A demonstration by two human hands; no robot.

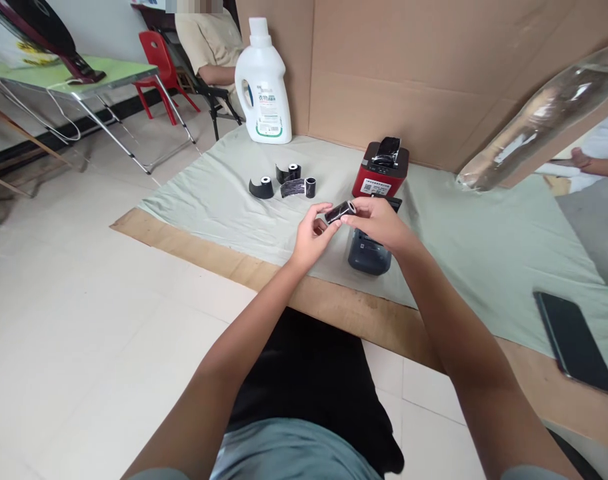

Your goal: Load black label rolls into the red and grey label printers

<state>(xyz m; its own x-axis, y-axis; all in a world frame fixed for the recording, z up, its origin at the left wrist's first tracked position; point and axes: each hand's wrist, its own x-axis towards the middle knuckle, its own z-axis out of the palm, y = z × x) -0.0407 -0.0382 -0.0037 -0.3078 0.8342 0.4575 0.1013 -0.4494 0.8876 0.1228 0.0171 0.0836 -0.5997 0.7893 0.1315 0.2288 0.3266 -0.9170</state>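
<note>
A small black roll (340, 212) is held above the cloth between my two hands. My left hand (315, 233) pinches its left end, and my right hand (379, 219) grips its right end. Below my right hand stands a dark blue-grey device (369, 255), partly hidden by that hand. Behind it is a red and black box-shaped device (381, 170) with a white label and black material on top. To the left lie a black roll with a loose strip (262, 189), another one (288, 174) and a streaked one (298, 188).
A white detergent bottle (264, 87) stands at the back by a cardboard panel (384, 73). An inflated clear plastic bag (539, 120) leans at the right. A phone (577, 340) lies near the right front edge. Two other people are partly visible beyond the table.
</note>
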